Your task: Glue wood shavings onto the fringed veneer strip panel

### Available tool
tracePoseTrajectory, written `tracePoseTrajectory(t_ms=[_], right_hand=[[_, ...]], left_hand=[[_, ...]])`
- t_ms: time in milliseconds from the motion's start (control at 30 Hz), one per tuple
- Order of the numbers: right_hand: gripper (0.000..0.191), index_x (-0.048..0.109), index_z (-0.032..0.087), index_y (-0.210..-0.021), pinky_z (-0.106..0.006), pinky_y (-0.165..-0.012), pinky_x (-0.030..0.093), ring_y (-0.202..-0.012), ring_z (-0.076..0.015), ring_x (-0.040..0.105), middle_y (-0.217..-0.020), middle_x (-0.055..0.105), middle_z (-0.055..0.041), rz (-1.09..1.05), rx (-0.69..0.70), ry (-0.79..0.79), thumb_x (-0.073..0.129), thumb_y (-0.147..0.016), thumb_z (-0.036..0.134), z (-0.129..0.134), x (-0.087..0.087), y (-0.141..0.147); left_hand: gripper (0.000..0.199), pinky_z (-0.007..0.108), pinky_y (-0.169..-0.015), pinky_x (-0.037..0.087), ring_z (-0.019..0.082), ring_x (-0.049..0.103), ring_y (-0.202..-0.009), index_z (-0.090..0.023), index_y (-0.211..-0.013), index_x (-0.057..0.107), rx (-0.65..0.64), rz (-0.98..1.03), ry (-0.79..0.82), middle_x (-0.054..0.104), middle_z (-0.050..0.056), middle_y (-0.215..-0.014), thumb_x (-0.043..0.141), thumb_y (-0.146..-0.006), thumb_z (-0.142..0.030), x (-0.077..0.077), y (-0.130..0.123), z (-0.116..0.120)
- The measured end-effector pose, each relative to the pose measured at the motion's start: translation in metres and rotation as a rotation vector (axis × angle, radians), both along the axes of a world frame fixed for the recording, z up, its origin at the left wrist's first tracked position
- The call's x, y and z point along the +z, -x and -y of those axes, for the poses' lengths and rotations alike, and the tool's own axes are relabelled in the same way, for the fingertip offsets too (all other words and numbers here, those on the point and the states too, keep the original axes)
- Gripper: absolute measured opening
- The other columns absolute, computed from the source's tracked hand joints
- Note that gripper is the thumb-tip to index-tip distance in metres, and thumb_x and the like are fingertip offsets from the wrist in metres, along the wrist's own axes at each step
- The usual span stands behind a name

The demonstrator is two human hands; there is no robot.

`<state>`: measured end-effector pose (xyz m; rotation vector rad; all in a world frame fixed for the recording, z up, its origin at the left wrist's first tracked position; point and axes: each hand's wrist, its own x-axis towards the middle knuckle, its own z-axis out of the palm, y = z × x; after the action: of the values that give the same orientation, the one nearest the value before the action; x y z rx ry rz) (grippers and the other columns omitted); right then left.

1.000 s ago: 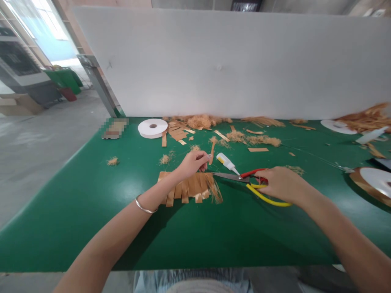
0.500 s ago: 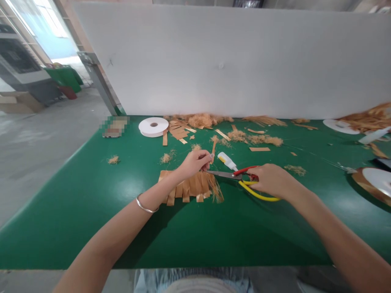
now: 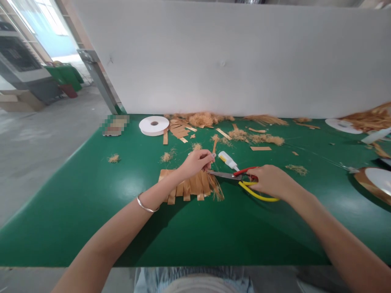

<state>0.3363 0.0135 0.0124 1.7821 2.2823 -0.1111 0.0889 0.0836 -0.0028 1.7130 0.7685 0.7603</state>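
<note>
My right hand [image 3: 270, 179] grips a pair of scissors [image 3: 226, 175] with one red and one yellow handle. Its blades point left, their tips beside the fingers of my left hand [image 3: 200, 160]. That hand is closed in a pinch; a small pale bit shows at the fingertips, too small to name. Below the left hand and wrist lies a row of tan strips [image 3: 186, 189], joined along the top and partly covered by my forearm. At its right end the strip is frayed into thin fibres [image 3: 218, 190]. A white glue bottle [image 3: 226, 160] lies just behind the scissors.
On the green table [image 3: 198, 240] stand a white tape roll [image 3: 152, 129] and a blurred-out object [image 3: 114, 125] at the back left. Tan fibre scraps [image 3: 204, 119] and cut strips [image 3: 179, 130] lie along the white panel [image 3: 214, 61]. A brown-and-white roll [image 3: 375, 183] sits at the right edge.
The left fingertips have shifted very slightly to the right, and the camera view has moved a little. The scissors stay in nearly the same place.
</note>
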Motion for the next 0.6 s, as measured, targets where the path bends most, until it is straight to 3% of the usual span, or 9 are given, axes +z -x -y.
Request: tracePoseTrajectory(t_ms=[600], right_hand=[[0.021, 0.066, 0.019, -0.085, -0.026, -0.051, 0.028, -0.061, -0.0178, 0.056, -0.071, 0.067, -0.0053, 0.001, -0.011, -0.028, 0.052, -0.076, 0.031, 0.0065, 0.003, -0.0055]], left_hand=[[0.031, 0.021, -0.05, 0.041, 0.008, 0.051, -0.05, -0.014, -0.069, 0.056, 0.004, -0.024, -0.007, 0.055, 0.0, -0.056, 0.049, -0.087, -0.038, -0.0019, 0.0003, -0.0009]])
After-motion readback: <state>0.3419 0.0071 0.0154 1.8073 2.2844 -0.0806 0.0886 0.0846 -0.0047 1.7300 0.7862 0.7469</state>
